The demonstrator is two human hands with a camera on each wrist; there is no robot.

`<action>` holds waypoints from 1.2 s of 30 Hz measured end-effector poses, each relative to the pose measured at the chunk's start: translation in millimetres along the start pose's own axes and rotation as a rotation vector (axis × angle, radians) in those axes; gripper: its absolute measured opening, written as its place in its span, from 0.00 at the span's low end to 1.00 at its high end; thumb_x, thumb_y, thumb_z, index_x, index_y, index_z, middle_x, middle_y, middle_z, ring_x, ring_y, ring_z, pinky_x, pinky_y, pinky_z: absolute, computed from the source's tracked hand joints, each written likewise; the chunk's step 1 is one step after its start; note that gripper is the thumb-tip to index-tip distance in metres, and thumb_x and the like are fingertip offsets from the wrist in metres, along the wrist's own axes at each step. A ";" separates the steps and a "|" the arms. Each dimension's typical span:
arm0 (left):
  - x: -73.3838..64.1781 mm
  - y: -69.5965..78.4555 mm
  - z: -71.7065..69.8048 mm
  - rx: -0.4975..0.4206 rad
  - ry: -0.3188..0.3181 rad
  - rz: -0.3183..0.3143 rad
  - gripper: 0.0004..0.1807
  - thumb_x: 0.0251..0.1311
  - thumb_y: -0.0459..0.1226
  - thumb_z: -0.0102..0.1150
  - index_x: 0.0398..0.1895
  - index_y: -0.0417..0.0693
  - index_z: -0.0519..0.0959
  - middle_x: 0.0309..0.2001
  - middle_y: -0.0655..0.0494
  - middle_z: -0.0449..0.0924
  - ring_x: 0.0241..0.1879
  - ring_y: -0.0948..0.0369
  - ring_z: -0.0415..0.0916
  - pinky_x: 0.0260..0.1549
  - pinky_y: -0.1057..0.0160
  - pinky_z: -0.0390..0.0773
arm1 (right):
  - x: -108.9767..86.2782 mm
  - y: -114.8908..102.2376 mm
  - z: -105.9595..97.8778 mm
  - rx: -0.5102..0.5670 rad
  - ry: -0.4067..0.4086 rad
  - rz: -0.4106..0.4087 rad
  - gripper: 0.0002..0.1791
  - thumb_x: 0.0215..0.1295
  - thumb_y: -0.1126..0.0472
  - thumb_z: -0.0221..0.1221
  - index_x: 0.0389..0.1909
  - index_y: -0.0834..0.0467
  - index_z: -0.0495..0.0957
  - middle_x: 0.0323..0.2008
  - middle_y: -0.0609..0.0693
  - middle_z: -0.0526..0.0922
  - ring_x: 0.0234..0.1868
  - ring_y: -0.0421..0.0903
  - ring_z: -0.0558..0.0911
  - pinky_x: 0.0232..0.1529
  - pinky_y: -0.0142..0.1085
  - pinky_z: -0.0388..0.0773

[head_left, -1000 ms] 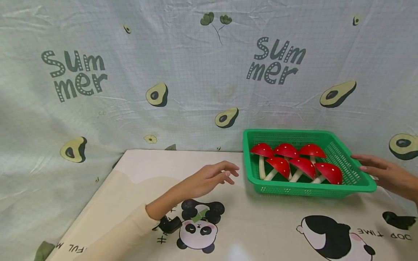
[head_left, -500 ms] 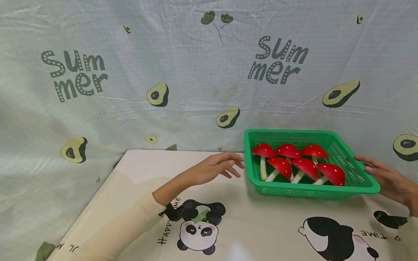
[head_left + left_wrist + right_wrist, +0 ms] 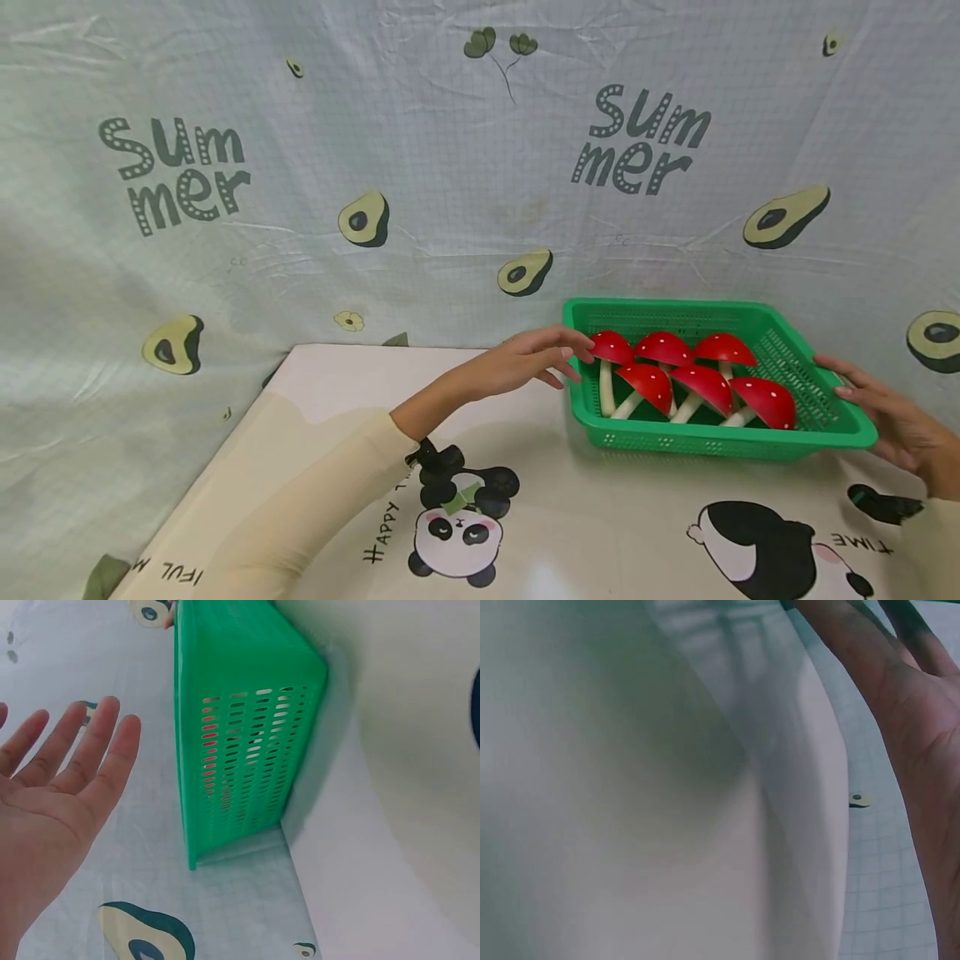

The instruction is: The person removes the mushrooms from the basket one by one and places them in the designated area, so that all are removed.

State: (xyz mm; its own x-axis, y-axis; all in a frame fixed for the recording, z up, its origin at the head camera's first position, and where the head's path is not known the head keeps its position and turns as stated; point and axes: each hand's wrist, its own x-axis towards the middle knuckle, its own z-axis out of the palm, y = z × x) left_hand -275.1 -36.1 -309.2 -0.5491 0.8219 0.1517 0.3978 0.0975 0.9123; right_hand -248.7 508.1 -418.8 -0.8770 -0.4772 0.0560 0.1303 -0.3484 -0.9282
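Note:
Several toy mushrooms [image 3: 700, 390] with white-dotted red caps and pale stems lie in two rows in a green perforated plastic basket [image 3: 712, 437]. My left hand [image 3: 517, 362] reaches over the basket's left rim, fingers loosely extended, fingertips beside the back-left mushroom [image 3: 611, 347]. Whether they touch its cap cannot be told. The left wrist view shows this hand [image 3: 67, 780] with spread fingers, holding nothing, left of the basket wall [image 3: 247, 750]. My right hand [image 3: 892, 417] touches the basket's right rim with fairly straight fingers; in the right wrist view this hand [image 3: 915, 712] is partly cut off.
The basket stands at the back of a table [image 3: 600, 517] covered in a panda-print cloth. Close behind it hangs a pale curtain [image 3: 420, 125] printed with avocados and lettering.
My left hand has moved right and slightly up, from beside the basket to over its left rim. The right hand stays at the right rim. The mushrooms have not moved within the basket.

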 end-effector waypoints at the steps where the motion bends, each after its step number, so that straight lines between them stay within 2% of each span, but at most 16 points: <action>1: 4.5 -0.2 -0.8 0.004 -0.004 -0.003 0.20 0.80 0.38 0.40 0.68 0.40 0.68 0.64 0.42 0.73 0.58 0.43 0.78 0.55 0.53 0.81 | -0.2 1.0 0.3 0.013 0.002 -0.005 0.34 0.80 0.71 0.32 0.68 0.37 0.73 0.56 0.44 0.81 0.48 0.53 0.87 0.45 0.47 0.86; 6: 26.8 -4.2 -6.0 0.040 -0.009 -0.035 0.20 0.81 0.39 0.40 0.69 0.43 0.69 0.64 0.44 0.73 0.58 0.49 0.78 0.54 0.56 0.81 | -0.3 3.0 0.4 0.071 -0.029 -0.013 0.34 0.80 0.71 0.29 0.69 0.38 0.73 0.56 0.47 0.82 0.50 0.54 0.87 0.47 0.48 0.85; 10: 42.7 -7.2 -9.8 0.096 -0.005 -0.065 0.20 0.80 0.41 0.42 0.68 0.45 0.70 0.65 0.47 0.73 0.59 0.48 0.77 0.53 0.57 0.82 | 1.3 -0.3 -2.7 0.031 -0.032 0.036 0.34 0.80 0.71 0.30 0.68 0.37 0.74 0.55 0.46 0.81 0.49 0.53 0.87 0.48 0.49 0.85; 13: 55.1 -8.6 -9.8 0.158 -0.029 -0.070 0.20 0.80 0.41 0.43 0.68 0.45 0.70 0.65 0.49 0.73 0.60 0.49 0.77 0.52 0.58 0.82 | 0.2 -5.6 -6.2 -0.010 -0.069 0.055 0.34 0.80 0.71 0.29 0.69 0.37 0.72 0.56 0.45 0.81 0.50 0.53 0.86 0.48 0.49 0.85; 18: 76.9 -11.3 -8.8 0.295 -0.095 -0.061 0.20 0.78 0.39 0.48 0.68 0.45 0.72 0.63 0.53 0.75 0.59 0.59 0.76 0.54 0.67 0.78 | -0.6 -10.0 -8.9 -0.011 -0.144 0.045 0.37 0.79 0.74 0.27 0.72 0.38 0.69 0.59 0.44 0.79 0.54 0.52 0.85 0.49 0.50 0.84; 22: 92.7 -11.3 -7.8 0.430 -0.152 -0.062 0.21 0.76 0.40 0.53 0.68 0.46 0.72 0.64 0.54 0.76 0.62 0.63 0.72 0.58 0.72 0.72 | 1.3 -10.3 -7.5 -0.052 -0.082 0.065 0.37 0.79 0.74 0.30 0.69 0.34 0.71 0.56 0.43 0.80 0.50 0.52 0.86 0.47 0.49 0.85; 26: 106.4 -8.4 -3.9 0.516 -0.189 -0.083 0.20 0.76 0.41 0.53 0.67 0.48 0.73 0.64 0.56 0.76 0.63 0.63 0.71 0.56 0.74 0.71 | 2.4 -13.5 -5.1 -0.135 0.005 0.099 0.35 0.79 0.73 0.33 0.66 0.32 0.71 0.53 0.42 0.81 0.47 0.52 0.87 0.42 0.50 0.86; 32: 121.3 -7.7 2.0 0.542 -0.234 -0.116 0.21 0.75 0.44 0.53 0.68 0.49 0.73 0.61 0.57 0.76 0.61 0.64 0.70 0.53 0.74 0.71 | -0.7 -11.7 -0.4 -0.218 0.140 0.145 0.34 0.81 0.69 0.39 0.61 0.23 0.72 0.47 0.37 0.80 0.44 0.49 0.86 0.41 0.52 0.86; 36: 124.6 -8.7 1.0 0.550 -0.248 -0.142 0.23 0.75 0.43 0.55 0.69 0.48 0.72 0.61 0.54 0.76 0.60 0.63 0.69 0.53 0.72 0.72 | -1.6 -9.5 2.1 -0.243 0.157 0.132 0.32 0.81 0.68 0.40 0.63 0.23 0.69 0.48 0.35 0.77 0.45 0.47 0.85 0.41 0.50 0.86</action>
State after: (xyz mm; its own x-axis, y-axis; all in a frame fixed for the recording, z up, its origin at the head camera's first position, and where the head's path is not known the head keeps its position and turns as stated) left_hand -346.3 66.1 -298.6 -0.4632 0.8794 -0.1101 0.6906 0.4360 0.5770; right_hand -247.5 510.5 -409.3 -0.9231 -0.3685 -0.1105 0.1499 -0.0799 -0.9855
